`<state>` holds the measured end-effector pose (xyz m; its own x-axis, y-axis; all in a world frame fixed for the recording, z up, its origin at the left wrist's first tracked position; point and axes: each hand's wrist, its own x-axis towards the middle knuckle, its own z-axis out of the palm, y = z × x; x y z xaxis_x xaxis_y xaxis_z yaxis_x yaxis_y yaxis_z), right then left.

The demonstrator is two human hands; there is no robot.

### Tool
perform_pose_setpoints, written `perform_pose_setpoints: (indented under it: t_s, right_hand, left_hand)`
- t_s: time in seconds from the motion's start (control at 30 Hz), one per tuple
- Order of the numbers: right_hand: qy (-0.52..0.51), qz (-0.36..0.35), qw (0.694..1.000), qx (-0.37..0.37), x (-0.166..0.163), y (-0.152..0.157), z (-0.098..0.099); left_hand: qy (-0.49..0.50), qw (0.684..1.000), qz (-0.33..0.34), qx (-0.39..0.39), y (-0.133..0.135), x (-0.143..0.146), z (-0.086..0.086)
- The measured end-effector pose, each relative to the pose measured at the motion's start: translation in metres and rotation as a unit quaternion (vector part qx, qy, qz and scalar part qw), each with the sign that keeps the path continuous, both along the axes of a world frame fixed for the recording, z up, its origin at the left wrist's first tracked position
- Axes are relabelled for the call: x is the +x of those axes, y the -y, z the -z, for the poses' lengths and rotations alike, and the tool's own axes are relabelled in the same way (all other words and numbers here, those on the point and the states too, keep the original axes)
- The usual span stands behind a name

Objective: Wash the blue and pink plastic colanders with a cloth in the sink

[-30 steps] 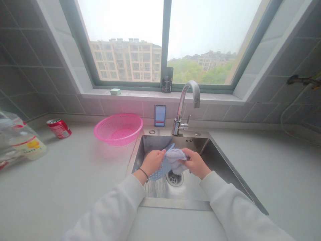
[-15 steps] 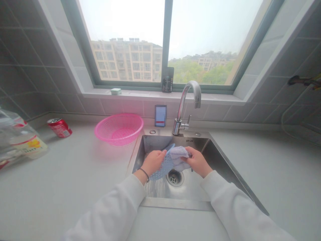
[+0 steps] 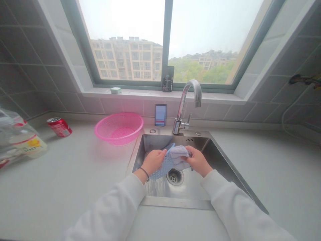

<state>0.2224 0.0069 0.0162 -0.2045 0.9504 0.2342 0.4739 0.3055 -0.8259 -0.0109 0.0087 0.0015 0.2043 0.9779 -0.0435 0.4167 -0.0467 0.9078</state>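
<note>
Over the sink (image 3: pixel 195 197), my left hand (image 3: pixel 153 163) is closed on the rim of a light blue perforated plastic basket (image 3: pixel 164 167), which is tilted on its side. My right hand (image 3: pixel 198 160) pinches a pale lavender cloth (image 3: pixel 178 155) between thumb and fingers. The cloth sits against the basket's right edge. Part of the basket is hidden behind my left hand and the cloth. Below them the drain (image 3: pixel 175 176) shows in the sink floor.
A chrome faucet (image 3: pixel 179 107) rises behind the sink. To the left are a pink basket (image 3: pixel 119 129), a red can (image 3: pixel 59 127) and a clear plastic bag (image 3: pixel 23 137). A phone (image 3: pixel 160 114) leans on the wall; a small green block (image 3: pixel 115 90) lies on the sill.
</note>
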Motion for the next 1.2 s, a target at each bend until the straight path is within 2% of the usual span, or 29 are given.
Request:
perform_pose_setpoints:
  t_s: [0.83,1.07,1.13,1.2]
  right_hand:
    - [0.001,0.005,1.000,0.000,-0.002,0.002,-0.004]
    - [0.007,0.094,0.995,0.017,0.008,-0.006,-0.001]
    - [-0.014,0.056,0.998,0.013,0.005,-0.002,-0.003]
    - [-0.030,-0.016,0.999,0.005,-0.002,0.005,-0.007]
  left_hand:
    - [-0.006,1.000,0.000,0.002,0.000,0.000,0.001]
    - [-0.005,1.000,0.008,-0.015,0.001,0.001,-0.003]
    - [-0.016,1.000,0.010,-0.015,0.002,0.001,-0.005]
    - [-0.025,1.000,0.011,-0.009,0.003,0.002,-0.008]
